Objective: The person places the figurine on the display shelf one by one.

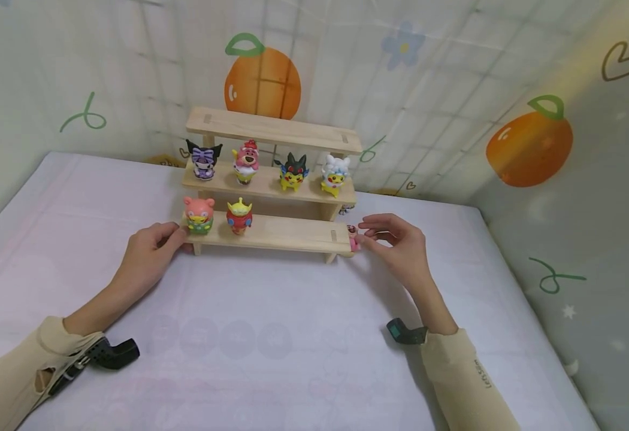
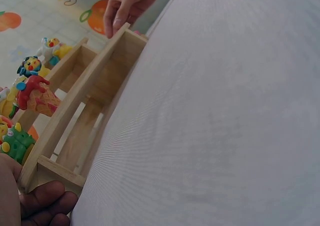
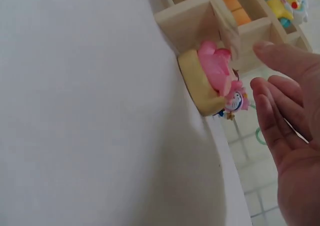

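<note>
A three-tier wooden display stand [image 1: 293,233] stands on the table. My left hand [image 1: 150,251] grips the left end of its lowest step; in the left wrist view the fingers [image 2: 47,201] curl under that end. My right hand [image 1: 401,245] hovers by the right end with fingers and thumb apart. Beside that end sits a pink figurine [image 3: 215,68] on a pale yellow base [image 3: 197,83], mostly hidden in the head view. The right wrist view shows a gap between this figurine and the hand. A pink-and-green figurine [image 1: 199,216] and a three-eyed alien figurine [image 1: 239,216] stand on the lowest step.
The middle step holds a purple-and-black figurine [image 1: 204,160], a pink bear figurine [image 1: 247,163], a black-eared yellow figurine [image 1: 293,172] and a white-topped yellow one [image 1: 335,175]. Another small figurine [image 1: 345,209] shows partly behind the stand's right side. A patterned curtain [image 1: 428,108] hangs behind the white-covered table [image 1: 271,371].
</note>
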Motion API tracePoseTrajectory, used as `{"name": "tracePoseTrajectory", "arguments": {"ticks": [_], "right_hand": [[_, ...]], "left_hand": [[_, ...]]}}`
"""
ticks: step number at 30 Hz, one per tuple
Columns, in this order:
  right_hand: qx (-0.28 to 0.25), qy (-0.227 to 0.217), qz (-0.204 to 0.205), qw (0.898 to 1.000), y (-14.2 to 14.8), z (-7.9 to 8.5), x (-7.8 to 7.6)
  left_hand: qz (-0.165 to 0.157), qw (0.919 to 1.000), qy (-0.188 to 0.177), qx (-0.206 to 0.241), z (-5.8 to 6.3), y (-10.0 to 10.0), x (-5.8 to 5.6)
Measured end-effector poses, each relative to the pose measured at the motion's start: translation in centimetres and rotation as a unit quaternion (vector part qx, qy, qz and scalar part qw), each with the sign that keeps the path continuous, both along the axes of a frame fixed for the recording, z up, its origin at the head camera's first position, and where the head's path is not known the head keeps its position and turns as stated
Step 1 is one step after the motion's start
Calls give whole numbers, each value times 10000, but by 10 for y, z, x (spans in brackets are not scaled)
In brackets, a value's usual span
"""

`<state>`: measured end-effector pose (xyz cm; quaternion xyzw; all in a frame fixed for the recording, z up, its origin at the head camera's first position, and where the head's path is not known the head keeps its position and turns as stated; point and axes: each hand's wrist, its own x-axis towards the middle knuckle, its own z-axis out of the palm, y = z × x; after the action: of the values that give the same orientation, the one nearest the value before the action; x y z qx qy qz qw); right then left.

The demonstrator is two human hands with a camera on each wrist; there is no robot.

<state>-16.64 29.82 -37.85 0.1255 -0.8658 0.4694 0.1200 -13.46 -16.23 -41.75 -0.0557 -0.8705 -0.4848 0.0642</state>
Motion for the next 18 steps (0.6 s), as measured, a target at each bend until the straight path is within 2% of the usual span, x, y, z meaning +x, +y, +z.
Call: {"name": "tracePoseTrajectory", "arguments": {"ticks": [6, 15, 18], "right_hand": [[-179, -223, 293, 9992, 4, -5, -3], [-420, -889, 759, 9923, 10, -15, -9], [-266, -1108, 915, 9893, 12, -18, -9]], "left_hand": [[-6, 10000, -6, 10, 0, 0, 0], [-24, 10000, -36, 5, 1, 0, 1], [-38, 10000, -56, 14, 1, 0, 0]]}}
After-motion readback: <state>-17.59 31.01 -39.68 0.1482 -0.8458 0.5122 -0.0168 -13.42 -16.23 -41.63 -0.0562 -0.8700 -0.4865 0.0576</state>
